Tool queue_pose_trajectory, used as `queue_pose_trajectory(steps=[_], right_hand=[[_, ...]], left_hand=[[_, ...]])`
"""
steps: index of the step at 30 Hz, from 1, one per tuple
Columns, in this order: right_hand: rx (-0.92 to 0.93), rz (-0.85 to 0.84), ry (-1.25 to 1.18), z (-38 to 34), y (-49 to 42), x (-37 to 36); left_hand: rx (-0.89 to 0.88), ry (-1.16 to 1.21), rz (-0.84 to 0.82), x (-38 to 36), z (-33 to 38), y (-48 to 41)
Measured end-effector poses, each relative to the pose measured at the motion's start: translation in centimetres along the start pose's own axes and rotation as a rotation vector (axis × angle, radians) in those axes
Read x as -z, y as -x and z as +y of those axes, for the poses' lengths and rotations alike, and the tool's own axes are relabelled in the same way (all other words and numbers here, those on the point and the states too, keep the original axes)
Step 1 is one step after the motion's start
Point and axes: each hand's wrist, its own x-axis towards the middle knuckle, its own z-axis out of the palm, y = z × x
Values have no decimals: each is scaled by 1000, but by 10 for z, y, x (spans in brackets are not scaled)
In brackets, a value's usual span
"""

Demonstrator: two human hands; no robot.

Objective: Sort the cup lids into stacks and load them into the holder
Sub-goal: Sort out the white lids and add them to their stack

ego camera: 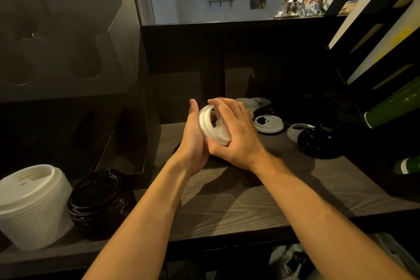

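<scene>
At mid-counter (227, 207), I see the right hand (238, 136) with its grip curled around a short stack of white lids (210, 125) held on edge. The left hand (193, 141) presses a flat palm against the stack, thumb straight. At 8 o'clock a tall white lid stack (31, 207) stands just beside a black lid stack (100, 202). Loose lids (268, 124) lie at 3 o'clock; the dark holder (68, 41) sits at 10 o'clock.
</scene>
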Motion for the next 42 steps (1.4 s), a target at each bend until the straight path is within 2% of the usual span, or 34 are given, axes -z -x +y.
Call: queue_pose_trajectory(steps=[5, 8, 10, 13, 14, 16, 18, 20, 22, 26, 30, 38, 42], right_hand=[[17, -73, 45, 2, 2, 4], [-19, -123, -9, 5, 5, 3], [-39, -57, -28, 2, 4, 2], [-22, 195, -24, -5, 2, 2], [-21, 255, -5, -6, 3, 2], [-55, 287, 18, -6, 4, 5], [-150, 181, -77, -7, 7, 11], [-238, 59, -258, -13, 8, 18], [-314, 55, -408, -21, 8, 23], [-449, 18, -460, -49, 7, 30], [-546, 166, -597, -83, 9, 34], [-453, 38, -613, -161, -4, 20], [-426, -8, -614, -199, -16, -4]], left_hand=[[21, 28, -73, 1, -3, 0], [5, 19, -81, 0, -5, 0], [-26, 34, -116, 0, -2, 3], [-90, -5, -190, -3, 7, 12], [-124, -38, -171, -5, 7, 14], [-239, -133, -29, -8, 5, 16], [-374, -220, 129, -8, 2, 21], [-437, -233, 187, -6, 1, 28], [-448, -245, 257, -4, 1, 36], [-377, -310, 349, 3, 5, 55], [-389, -279, 345, 19, 15, 88], [-471, -332, 437, 70, 60, 156], [-502, -460, 507, 107, 85, 182]])
